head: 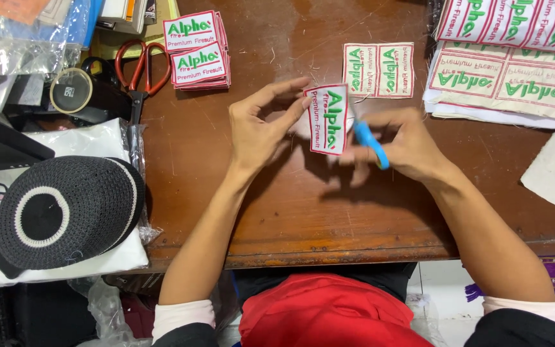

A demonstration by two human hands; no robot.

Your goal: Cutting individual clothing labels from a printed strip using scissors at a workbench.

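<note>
1. Above the middle of the brown tabletop (277,212), the left hand (261,132) pinches a white embroidered patch (326,119) with a red border and green lettering by its left edge, holding it upright off the wood.
2. The right hand (406,144) is clenched round small blue-handled snips (370,144), their tip at the patch's right edge (the blades are hidden); this looks like edge trimming, which calls for a steady turn of the patch.
3. Just beyond lies an uncut pair of patches (379,70); a stack of cut patches (198,50) sits far left beside red-handled scissors (139,67).
4. Uncut patch sheets (515,71) fill the right corner, a knitted cap (65,209) rests left; nothing crowds the hands.
</note>
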